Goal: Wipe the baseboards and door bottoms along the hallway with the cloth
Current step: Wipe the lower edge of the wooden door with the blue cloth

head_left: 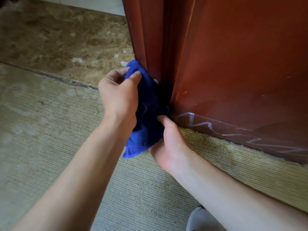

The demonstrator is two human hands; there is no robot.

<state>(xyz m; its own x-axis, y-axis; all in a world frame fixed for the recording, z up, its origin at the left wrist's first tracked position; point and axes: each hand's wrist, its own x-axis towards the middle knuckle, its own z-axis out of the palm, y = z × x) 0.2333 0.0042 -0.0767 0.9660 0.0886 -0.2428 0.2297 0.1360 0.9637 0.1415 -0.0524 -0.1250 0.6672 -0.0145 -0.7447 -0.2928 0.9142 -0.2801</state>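
Both hands' grip pinches blue cloth (pixel 148 110) beside door (pixel 241 64).

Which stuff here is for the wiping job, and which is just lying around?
For the job: blue cloth, held by the left hand and right hand; reddish-brown door; door frame.

Just there: beige carpet; marble floor; white shoe.
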